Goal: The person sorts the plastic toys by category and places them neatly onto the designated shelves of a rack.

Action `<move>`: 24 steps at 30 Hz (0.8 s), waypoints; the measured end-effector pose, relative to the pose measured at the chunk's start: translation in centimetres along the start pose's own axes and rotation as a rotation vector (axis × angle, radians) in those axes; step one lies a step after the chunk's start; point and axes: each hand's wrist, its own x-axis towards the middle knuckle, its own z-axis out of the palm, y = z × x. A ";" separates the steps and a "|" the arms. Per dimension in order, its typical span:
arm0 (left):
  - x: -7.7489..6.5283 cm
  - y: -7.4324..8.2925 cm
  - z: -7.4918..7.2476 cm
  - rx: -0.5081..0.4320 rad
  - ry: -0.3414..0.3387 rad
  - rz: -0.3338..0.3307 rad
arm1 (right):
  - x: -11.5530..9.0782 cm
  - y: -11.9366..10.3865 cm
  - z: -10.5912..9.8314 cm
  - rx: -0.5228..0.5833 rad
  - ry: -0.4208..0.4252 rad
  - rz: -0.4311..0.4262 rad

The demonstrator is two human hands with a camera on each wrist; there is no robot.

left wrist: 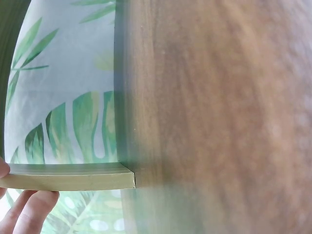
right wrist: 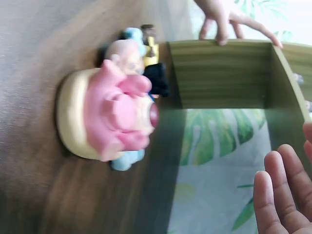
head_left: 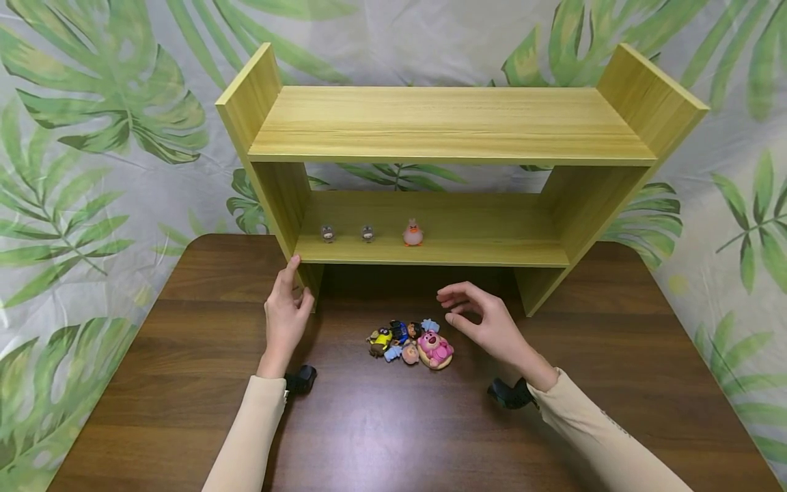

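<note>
My left hand (head_left: 287, 307) rests on the left side panel (left wrist: 68, 183) of the wooden shelf, index finger extended to the middle board's corner. In the left wrist view, its fingers (left wrist: 36, 209) and thumb tip lie on opposite sides of the panel. Holding nothing, my right hand (head_left: 486, 321) hovers with loosely bent fingers right of a cluster of small figurines. Nearest it lies a pink bear figurine (head_left: 435, 350) on a cream base. Beside that are a round-faced figurine (head_left: 410, 353), a dark-haired figurine in blue (head_left: 402, 332), a yellow-and-brown figurine (head_left: 380, 342) and light blue pieces (head_left: 430, 325).
On the middle board (head_left: 486, 239) stand two small grey figurines (head_left: 328, 234) and a pink duck figurine (head_left: 413, 234). Above it is the top board (head_left: 443, 123). The shelf stands on a dark brown table (head_left: 381, 437) before a leaf-patterned cloth (head_left: 111, 150).
</note>
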 end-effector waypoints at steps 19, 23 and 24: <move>0.0 0.1 0.0 0.005 0.003 -0.002 | -2.2 6.8 1.6 0.026 -0.115 0.054; 0.0 0.1 0.0 0.005 0.002 -0.005 | -2.6 7.5 1.9 0.025 -0.148 0.052; 0.0 0.1 0.0 0.004 0.002 -0.006 | -2.7 7.6 1.9 0.023 -0.157 0.051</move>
